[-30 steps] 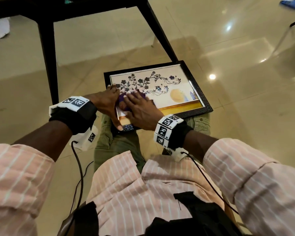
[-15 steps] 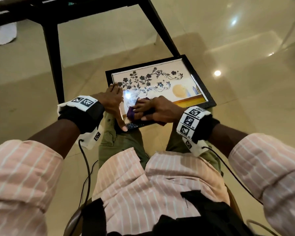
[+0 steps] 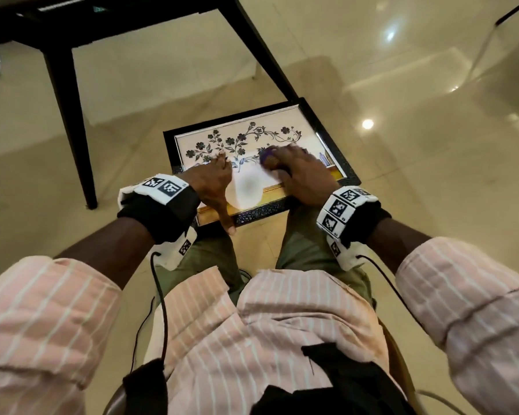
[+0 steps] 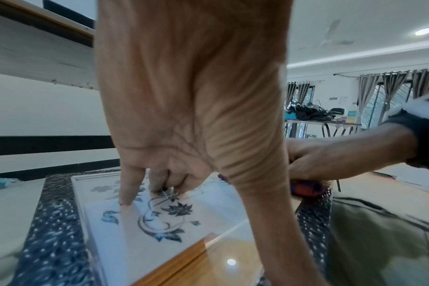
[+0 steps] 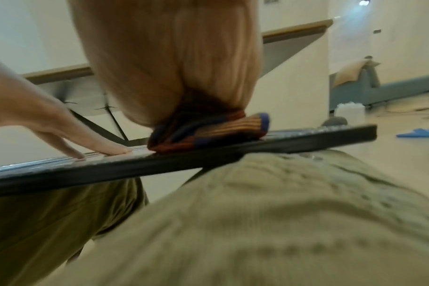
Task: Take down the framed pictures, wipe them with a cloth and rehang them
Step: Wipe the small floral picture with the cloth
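A black-framed picture (image 3: pixel 282 121) with dark flowers under glass lies flat across my lap. My left hand (image 3: pixel 213 181) presses on its left part; the index fingertip (image 4: pixel 127 193) touches the glass and the thumb runs along the near frame edge. My right hand (image 3: pixel 303 172) lies on the right part of the glass and holds a bunched purple-and-orange striped cloth (image 3: pixel 267 155) under the fingers. In the right wrist view the cloth (image 5: pixel 208 131) is squeezed between the hand and the frame (image 5: pixel 208 164). The cloth (image 4: pixel 306 188) also shows beside my left thumb.
A black table stands just ahead, its legs (image 3: pixel 69 115) on the glossy tiled floor to the left of and behind the picture. My green trousers (image 3: pixel 306 244) bear the frame. A blue item (image 5: pixel 416 133) and a white container (image 5: pixel 349 113) are on the floor to the right.
My right hand has slid the cloth from the near left part of the glass across to the right and farther part. My left hand stays pressed on the left side.
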